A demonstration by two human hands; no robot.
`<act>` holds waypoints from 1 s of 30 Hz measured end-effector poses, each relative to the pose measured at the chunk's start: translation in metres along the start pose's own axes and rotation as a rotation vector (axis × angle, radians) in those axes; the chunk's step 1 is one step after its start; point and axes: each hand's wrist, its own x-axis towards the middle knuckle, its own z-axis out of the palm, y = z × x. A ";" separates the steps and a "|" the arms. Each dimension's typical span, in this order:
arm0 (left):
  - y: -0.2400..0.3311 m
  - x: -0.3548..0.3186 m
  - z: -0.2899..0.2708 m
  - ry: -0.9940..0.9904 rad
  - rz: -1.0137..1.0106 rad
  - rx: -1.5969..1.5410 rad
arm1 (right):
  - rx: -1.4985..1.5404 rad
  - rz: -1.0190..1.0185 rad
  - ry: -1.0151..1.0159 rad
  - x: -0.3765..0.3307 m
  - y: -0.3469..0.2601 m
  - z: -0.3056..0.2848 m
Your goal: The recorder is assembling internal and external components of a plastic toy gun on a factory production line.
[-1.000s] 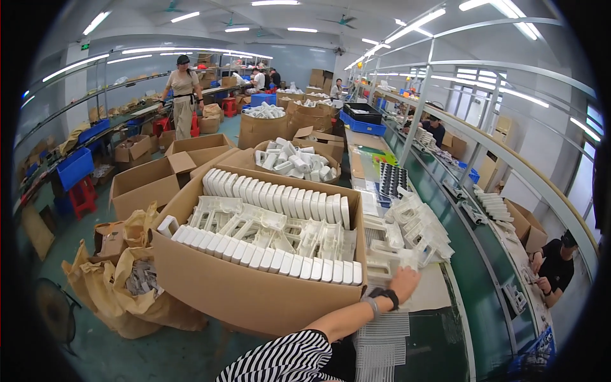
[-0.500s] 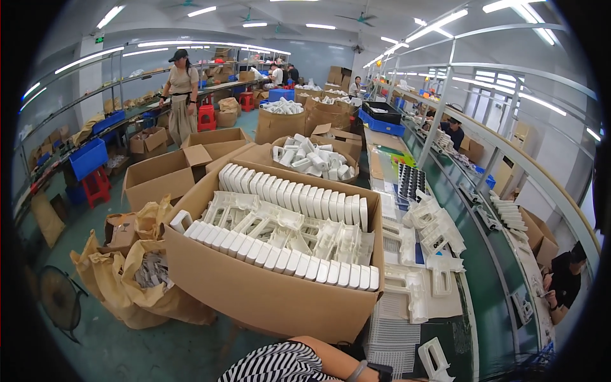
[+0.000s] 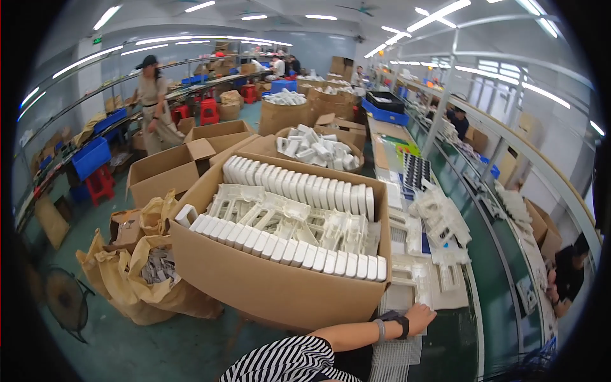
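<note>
My left hand, at the end of a striped-sleeved arm, reaches right across the bench. Its fingers are curled at the near end of a white plastic frame; the fingertips are partly hidden. A dark watch and a grey band sit on that wrist. Out of view is my right hand. Left of the bench stands an open cardboard box, with white plastic parts set on edge in two rows and frame-shaped parts lying between them. More white frames lie farther up the bench.
Brown sacks and a floor fan stand at left. Behind the box are empty cartons and a round container of white parts. A person stands at the far left; another sits right across the bench.
My left hand has come into view and reached forward to the frame. A loose white frame at the bench's near end is gone from there. The standing person has moved left.
</note>
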 end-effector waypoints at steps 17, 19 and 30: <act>0.084 -0.043 -0.055 -0.073 0.331 -0.548 | -0.629 -0.275 0.268 -0.058 -0.071 0.085; 0.075 -0.046 -0.071 0.022 0.311 -0.652 | -0.633 -0.295 0.292 -0.059 -0.062 0.087; 0.050 -0.061 -0.071 0.014 0.327 -0.539 | -0.551 -0.301 0.323 -0.069 -0.043 0.096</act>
